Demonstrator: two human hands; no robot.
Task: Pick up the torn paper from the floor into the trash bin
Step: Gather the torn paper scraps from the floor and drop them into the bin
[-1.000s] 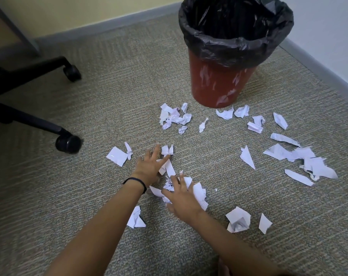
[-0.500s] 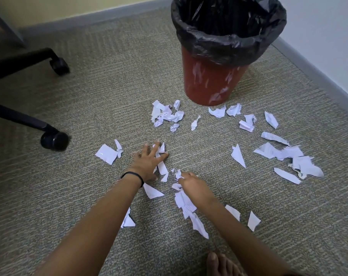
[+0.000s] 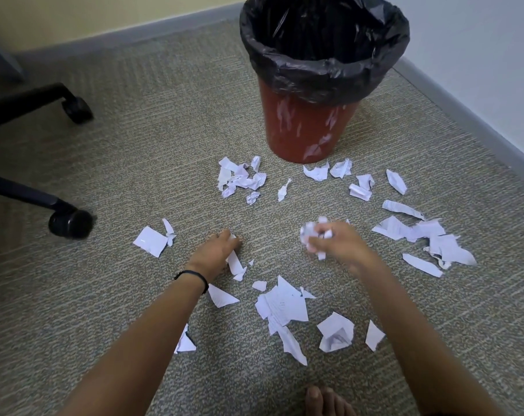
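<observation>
1. The carpet (image 3: 164, 151) is covering the floor, and the bin (image 3: 305, 127), red with a black liner (image 3: 323, 76), is standing on it by the wall.
2. A chair base (image 3: 20, 193) is sitting well left of the bin.
3. The right hand (image 3: 335, 244) is hovering in front of the bin, blurred, its fingers curling tight round a wad (image 3: 310, 232) of paper.
4. The left hand (image 3: 217, 250) is lying on the carpet in front of the bin and to its left, its fingers bending down and pinching a strip (image 3: 233, 262).
5. Scraps (image 3: 239, 178) are lying loose just in front of the bin, more are spreading to its right, and the larger pieces (image 3: 284, 304) are lying well in front of it, nearer the person.
6. A black band (image 3: 194, 276) is circling the left wrist.
</observation>
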